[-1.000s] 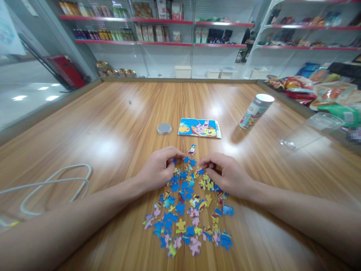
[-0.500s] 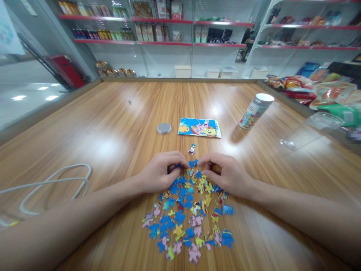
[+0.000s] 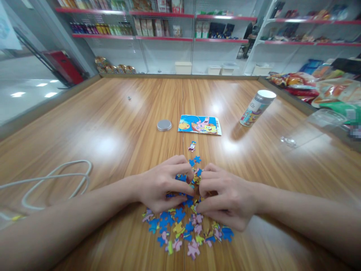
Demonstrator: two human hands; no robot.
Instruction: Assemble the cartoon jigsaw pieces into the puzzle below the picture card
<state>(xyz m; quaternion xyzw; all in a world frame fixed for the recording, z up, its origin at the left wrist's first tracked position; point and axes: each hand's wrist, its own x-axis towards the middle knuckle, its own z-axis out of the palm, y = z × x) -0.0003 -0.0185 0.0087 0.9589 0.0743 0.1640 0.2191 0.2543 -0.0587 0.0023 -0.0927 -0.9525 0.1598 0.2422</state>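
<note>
My left hand [image 3: 166, 183] arches over loose jigsaw puzzle pieces [image 3: 179, 215], its fingers apart and pieces showing between them. Close by on the right, my right hand [image 3: 227, 195] curls its fingers down into the same pile; thumb and forefinger come together at the pieces, and what they pinch, if anything, is hidden. The pieces are blue, pink and yellow, spread toward me below both hands. Two blue puzzle pieces [image 3: 194, 160] lie just beyond the fingertips. Farther up is a small joined cluster [image 3: 192, 146] with a cartoon face.
A cartoon picture card [image 3: 199, 124] lies beyond the pieces, beside a round metal lid [image 3: 164, 125]. A printed canister [image 3: 257, 108] stands at the right near a clear plastic container [image 3: 313, 126]. At left lies a white cable [image 3: 56, 175]; snack packets [image 3: 296, 84] lie at right.
Both hands have moved toward me, from the far end of the pile to over its middle. The two blue pieces beyond them are now uncovered. The view has tilted slightly down.
</note>
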